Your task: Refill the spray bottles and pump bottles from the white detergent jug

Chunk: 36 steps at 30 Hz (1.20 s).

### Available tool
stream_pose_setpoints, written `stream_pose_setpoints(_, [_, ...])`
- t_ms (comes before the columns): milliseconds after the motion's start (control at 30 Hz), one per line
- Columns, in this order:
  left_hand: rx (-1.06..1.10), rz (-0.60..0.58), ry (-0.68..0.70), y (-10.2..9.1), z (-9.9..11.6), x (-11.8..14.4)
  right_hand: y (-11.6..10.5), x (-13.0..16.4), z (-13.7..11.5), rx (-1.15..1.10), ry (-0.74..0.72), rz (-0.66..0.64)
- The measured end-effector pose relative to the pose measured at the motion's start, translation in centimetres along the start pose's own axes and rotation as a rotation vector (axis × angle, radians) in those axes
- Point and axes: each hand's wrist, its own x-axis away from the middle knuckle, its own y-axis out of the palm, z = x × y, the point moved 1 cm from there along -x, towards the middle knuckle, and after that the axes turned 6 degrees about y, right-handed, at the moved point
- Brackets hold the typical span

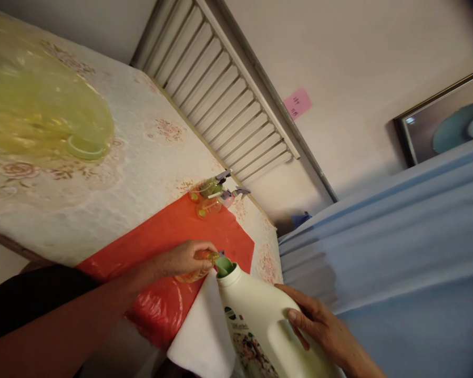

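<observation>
Desk, covered with a pale floral-patterned cloth; one edge runs along a wall fitted with a grey metal slatted rack. Left hand: clamped around a small clear plastic bottle, amber in tint, above a glossy red plastic sheet that spreads over the desk from its front edge toward the wall-side edge. Right hand: closed about the handle of a large cream plastic jug, label printed with flowers, tilted toward the small bottle. The jug's open mouth, green within, stands at the bottle's neck; whether the two touch cannot be told. Beneath, between bottle and jug: a white flat-sided item, material unclear. By the wall-side edge, at the sheet's far border: a cluster of clear spray bottles with grey trigger heads, number uncertain. Toward the desk's left end: a large translucent yellow-green plastic bag. On the wall: a pink paper note, handwritten. Beyond the right end: light-blue draped fabric.
</observation>
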Motion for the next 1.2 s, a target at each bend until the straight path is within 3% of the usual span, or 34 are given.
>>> stream_pose_setpoints(1200, [0.013, -0.002, -0.002, 0.00, 0.01, 0.04, -0.10, -0.08, -0.12, 0.014, 0.001, 0.006])
